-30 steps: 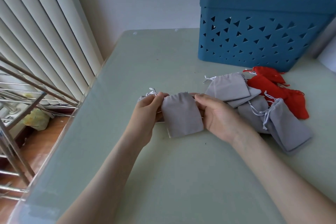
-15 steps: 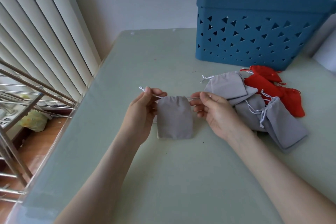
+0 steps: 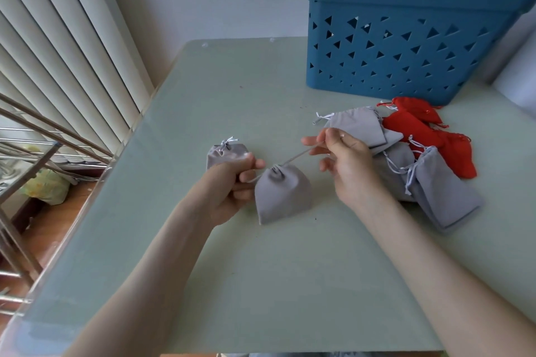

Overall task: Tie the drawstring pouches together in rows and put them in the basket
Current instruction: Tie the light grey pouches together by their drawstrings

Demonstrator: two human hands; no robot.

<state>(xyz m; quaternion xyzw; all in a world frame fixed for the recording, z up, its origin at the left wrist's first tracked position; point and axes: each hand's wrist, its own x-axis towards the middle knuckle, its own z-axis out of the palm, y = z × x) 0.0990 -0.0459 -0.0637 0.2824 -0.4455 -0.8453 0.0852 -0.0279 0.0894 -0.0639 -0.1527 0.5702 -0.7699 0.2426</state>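
A grey drawstring pouch (image 3: 282,194) lies mid-table with its mouth cinched into gathers. My right hand (image 3: 346,165) pinches its right drawstring (image 3: 295,157) and holds it taut, up and to the right. My left hand (image 3: 235,182) grips the left string beside the pouch. Behind my left hand lies a second grey pouch (image 3: 227,152), closed with a small bow. A pile of grey pouches (image 3: 435,185) and red pouches (image 3: 441,139) lies at the right. The blue basket (image 3: 406,35) stands at the back right.
The pale green table (image 3: 261,284) ends in a left edge beside a metal rack (image 3: 26,153) and white vertical blinds (image 3: 58,38). A wall runs behind the table and the basket.
Both hands have pulled the drawstrings apart, and the pouch mouth has gone from flat and open to tightly gathered. My right hand rose toward the pile, and the bowed pouch behind my left hand is now uncovered.
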